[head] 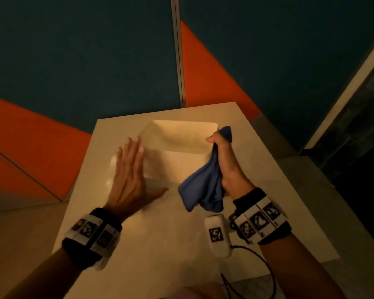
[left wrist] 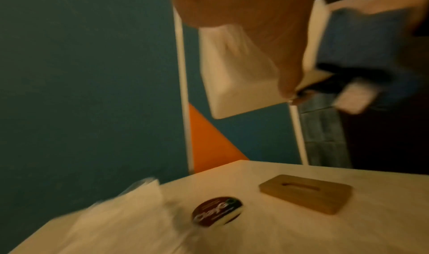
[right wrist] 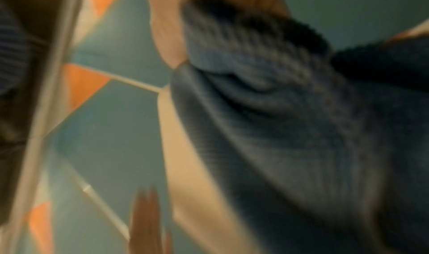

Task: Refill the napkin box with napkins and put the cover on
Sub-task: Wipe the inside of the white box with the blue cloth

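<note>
A: Napkin box (head: 177, 147), where's it at?
B: Sitting on the white counter (head: 151, 244), toward the far edge, w/ the open top tipped at the camera. No cover on it. Inside looks bare from the head view.
A: Biggest stuff first, pls.
B: Counter is the big pale slab; teal and orange wall panels (head: 73, 61) run right behind its far edge. Near half of the slab is open. Then the box, far-centre, its right rim not far from the counter's right edge. Then a blue cloth (head: 203, 186).
A: Hands?
B: Left hand (head: 130, 175) lies flat w/ fingers straight, pressed against the box's left side, thumb out along the counter. Right hand (head: 222, 160) is fisted round the cloth at the box's right rim; cloth hangs down over the near right corner.
A: Cover? Napkins?
B: Left wrist view: wooden cover (left wrist: 306, 193) w/ a slot, flat on the counter, well apart from the box. A clear pack of white napkins (left wrist: 120, 219) sits by the counter's edge, blurred. A round dark disc w/ print (left wrist: 217, 212) lies between pack and cover.
A: Right wrist cam?
B: Mostly cloth, too blurred.
</note>
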Demonstrator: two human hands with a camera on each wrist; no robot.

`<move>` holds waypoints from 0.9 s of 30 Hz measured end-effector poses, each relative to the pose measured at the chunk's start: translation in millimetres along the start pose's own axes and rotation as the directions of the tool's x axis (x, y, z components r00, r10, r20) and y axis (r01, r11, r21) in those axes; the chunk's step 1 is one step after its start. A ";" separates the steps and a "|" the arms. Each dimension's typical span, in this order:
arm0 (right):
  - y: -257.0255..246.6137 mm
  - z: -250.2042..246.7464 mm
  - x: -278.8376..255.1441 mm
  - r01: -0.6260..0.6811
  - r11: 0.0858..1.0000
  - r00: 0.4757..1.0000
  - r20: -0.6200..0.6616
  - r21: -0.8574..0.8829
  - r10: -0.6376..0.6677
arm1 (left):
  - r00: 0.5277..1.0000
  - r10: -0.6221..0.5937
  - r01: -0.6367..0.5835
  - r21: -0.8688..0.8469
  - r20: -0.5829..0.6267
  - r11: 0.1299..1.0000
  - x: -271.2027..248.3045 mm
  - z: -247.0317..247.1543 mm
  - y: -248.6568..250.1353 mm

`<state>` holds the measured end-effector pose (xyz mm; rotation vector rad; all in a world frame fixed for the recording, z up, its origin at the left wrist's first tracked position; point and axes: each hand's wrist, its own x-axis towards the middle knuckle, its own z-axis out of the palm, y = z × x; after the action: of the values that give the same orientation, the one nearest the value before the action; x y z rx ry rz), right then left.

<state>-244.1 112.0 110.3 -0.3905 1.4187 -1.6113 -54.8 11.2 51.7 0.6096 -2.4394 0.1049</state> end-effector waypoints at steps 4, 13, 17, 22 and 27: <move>15.3 17.4 -10.1 0.130 0.991 0.988 -0.077 -0.026 -0.132 | 0.983 -0.013 0.030 0.092 -0.182 0.995 11.4 19.2 37.5; -6.5 5.7 -17.1 0.342 0.919 0.935 -0.025 -0.196 -0.354 | 0.964 -0.014 -0.064 -0.281 -0.267 0.958 20.3 1.3 33.8; -24.5 -10.2 -12.1 0.171 0.985 0.966 0.200 -0.027 -0.162 | 0.975 -0.048 -0.061 -0.467 -0.218 0.882 14.9 0.5 21.7; -25.0 -10.4 -4.5 0.011 1.000 0.965 0.261 -0.007 -0.008 | 0.963 -0.024 -0.159 -0.639 -0.268 0.753 21.2 -0.1 15.1; -16.5 -1.4 1.5 0.007 0.989 0.969 0.244 -0.148 0.029 | 0.961 0.133 -0.254 -0.578 -0.243 0.776 23.0 -7.8 10.3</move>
<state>-252.9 110.1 124.4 -0.6451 1.3501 -1.3985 -71.4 12.9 72.1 0.0477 -2.1611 -0.5031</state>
